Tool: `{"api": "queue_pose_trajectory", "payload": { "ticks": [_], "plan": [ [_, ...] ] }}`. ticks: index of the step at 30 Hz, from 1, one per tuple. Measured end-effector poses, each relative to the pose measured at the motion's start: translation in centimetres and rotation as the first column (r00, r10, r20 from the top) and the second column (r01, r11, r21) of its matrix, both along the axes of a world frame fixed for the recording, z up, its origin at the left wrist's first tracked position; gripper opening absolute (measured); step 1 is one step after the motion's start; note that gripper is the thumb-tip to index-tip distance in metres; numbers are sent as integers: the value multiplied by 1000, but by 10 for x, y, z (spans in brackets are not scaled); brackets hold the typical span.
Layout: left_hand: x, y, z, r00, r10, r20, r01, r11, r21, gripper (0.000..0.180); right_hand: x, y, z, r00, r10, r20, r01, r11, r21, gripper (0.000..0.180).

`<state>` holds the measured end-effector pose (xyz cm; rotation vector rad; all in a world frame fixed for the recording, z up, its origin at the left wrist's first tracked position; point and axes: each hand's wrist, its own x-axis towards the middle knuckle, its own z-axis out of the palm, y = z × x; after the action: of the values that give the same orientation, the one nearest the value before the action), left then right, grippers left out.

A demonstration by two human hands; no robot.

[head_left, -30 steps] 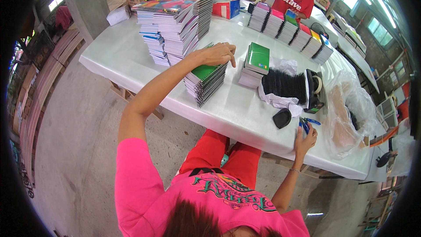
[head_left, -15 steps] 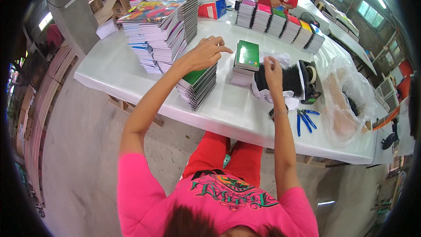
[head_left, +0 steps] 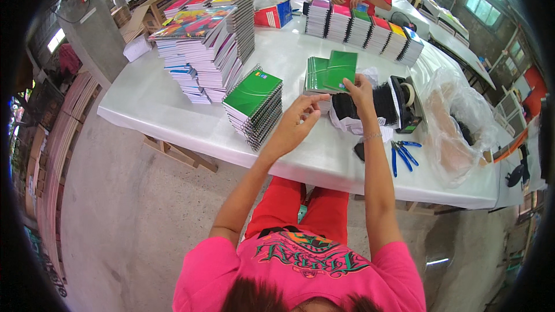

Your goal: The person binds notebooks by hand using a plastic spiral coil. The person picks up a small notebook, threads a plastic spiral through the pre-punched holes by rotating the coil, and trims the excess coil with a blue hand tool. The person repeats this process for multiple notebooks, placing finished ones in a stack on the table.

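Right hand [head_left: 359, 89]: fingers pinched on the near edge of a flat green-covered notebook [head_left: 339, 69], lifted above a short pile of green notebooks [head_left: 316, 75]. Left hand [head_left: 295, 122]: raised, fingers loosely spread, holding nothing, just left of the right. Left of it, a stack of green spiral-bound notebooks [head_left: 254, 105]. Right of the hands: an open white wrapper [head_left: 354, 121] containing black wire coils [head_left: 381, 103]; beyond, a crinkled clear plastic bag [head_left: 459, 124]. Blue-handled pliers [head_left: 402, 155] nearby. Surface: smooth white table [head_left: 173, 115]; concrete floor [head_left: 115, 225] below.
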<state>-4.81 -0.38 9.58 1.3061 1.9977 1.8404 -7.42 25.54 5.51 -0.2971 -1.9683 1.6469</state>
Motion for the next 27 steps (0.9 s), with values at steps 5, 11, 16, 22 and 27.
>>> {"api": "queue_pose_trajectory", "payload": {
  "ticks": [5, 11, 16, 22, 27],
  "plan": [
    [0, 26, -42, 918, 388, 82, -396, 901, 177, 46, 58, -48, 17, 986, 137, -94, -148, 981, -128, 24],
    [2, 3, -42, 966, 216, 140, -215, 976, -23, 28, 106, -63, -10, 883, 465, 69, -455, 882, -126, 36],
    [20, 1, -31, 861, 237, -450, -377, 892, -251, 19, 84, 63, -15, 1000, 0, 11, -3, 952, 305, 19],
    [31, 15, -57, 710, 106, -696, -482, 794, -371, 26, 55, 115, -29, 955, -200, 221, 25, 792, 610, 21],
    [37, 8, -77, 693, 129, -709, -548, 733, -403, 31, 44, 57, -33, 812, -385, 439, -160, 577, 801, 28]
  ]
}}
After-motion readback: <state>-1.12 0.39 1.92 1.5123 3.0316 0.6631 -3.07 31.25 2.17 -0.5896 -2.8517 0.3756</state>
